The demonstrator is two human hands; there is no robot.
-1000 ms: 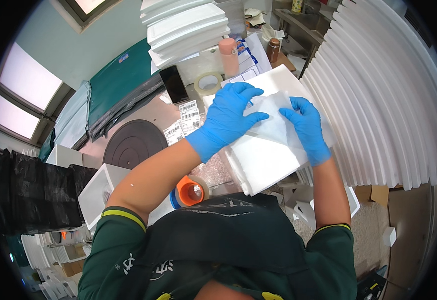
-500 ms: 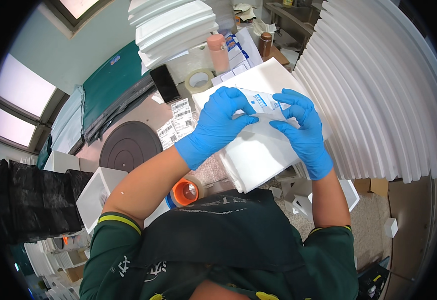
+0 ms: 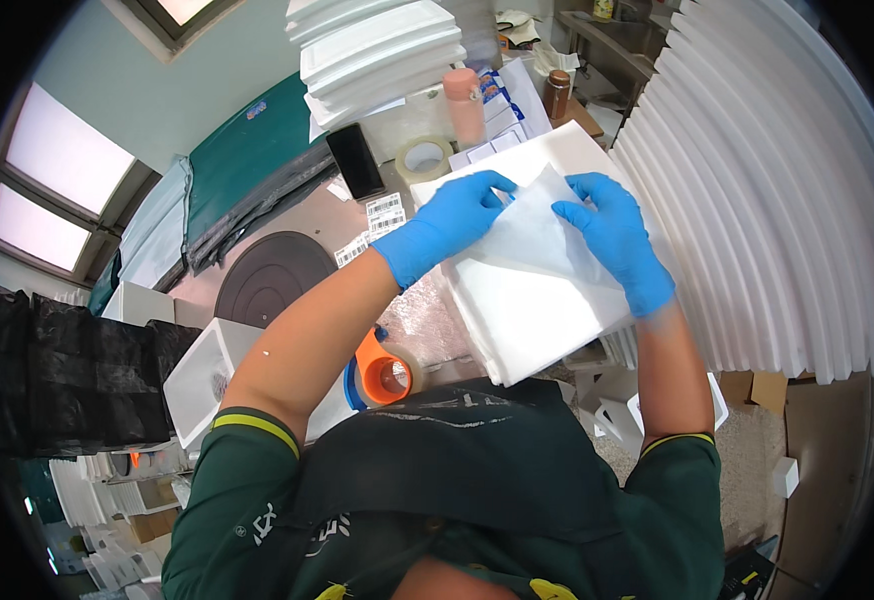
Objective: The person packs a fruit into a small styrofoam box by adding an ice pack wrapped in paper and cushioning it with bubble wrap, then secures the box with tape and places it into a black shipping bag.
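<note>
Both my hands wear blue gloves and are raised over a stack of white sheets (image 3: 527, 305). Between them hangs a thin white sheet (image 3: 542, 232), one corner pointing up and away from me. My left hand (image 3: 454, 222) pinches its left edge, where a small bit of blue print peeks out by the fingertips. On the other side my right hand (image 3: 615, 235) has thumb and fingers closed on the sheet's right edge. I cannot tell whether the sheet is one layer or folded.
Left of the stack lie bubble wrap (image 3: 422, 320), printed labels (image 3: 385, 215) and a dark turntable (image 3: 282, 280). An orange tape dispenser (image 3: 385, 375) sits nearer me. Farther back are a phone (image 3: 355, 160), a tape roll (image 3: 424, 156) and a pink bottle (image 3: 464, 105). White foam panels (image 3: 757, 200) stand right.
The printed side of the thin sheet has turned mostly out of sight, and a plain white face shows now. My right hand has shifted its hold; the whole view has moved slightly.
</note>
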